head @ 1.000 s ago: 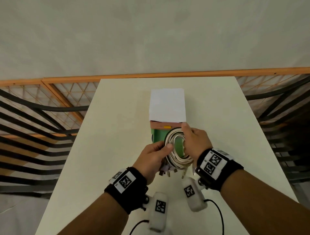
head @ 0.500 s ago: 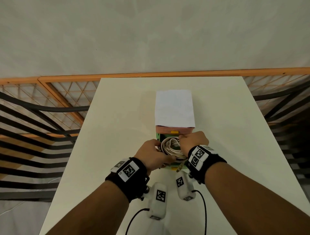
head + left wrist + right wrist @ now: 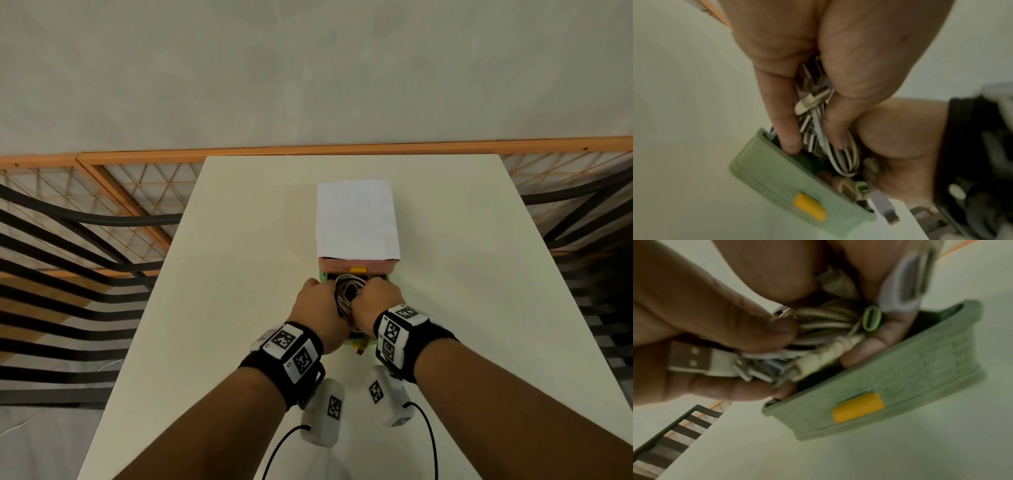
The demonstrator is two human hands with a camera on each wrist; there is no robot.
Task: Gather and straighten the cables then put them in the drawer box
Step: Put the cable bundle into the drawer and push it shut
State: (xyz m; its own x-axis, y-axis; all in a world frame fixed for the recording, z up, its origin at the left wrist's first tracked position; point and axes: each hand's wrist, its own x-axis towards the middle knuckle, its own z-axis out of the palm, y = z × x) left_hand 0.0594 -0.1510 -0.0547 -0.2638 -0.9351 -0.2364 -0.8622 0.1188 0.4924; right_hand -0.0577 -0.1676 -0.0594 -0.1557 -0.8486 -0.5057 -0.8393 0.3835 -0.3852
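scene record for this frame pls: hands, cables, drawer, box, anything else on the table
left hand: grips the cable bundle, fingertips in the drawer
right hand: grips the same bundle from the other side
cable bundle: white coiled cables, several plugs sticking out, partly lowered into the drawer
drawer: green, pulled open, yellow handle on its front
drawer box: pinkish body, white paper on top
table: white; two white tagged devices with black leads near the front edge
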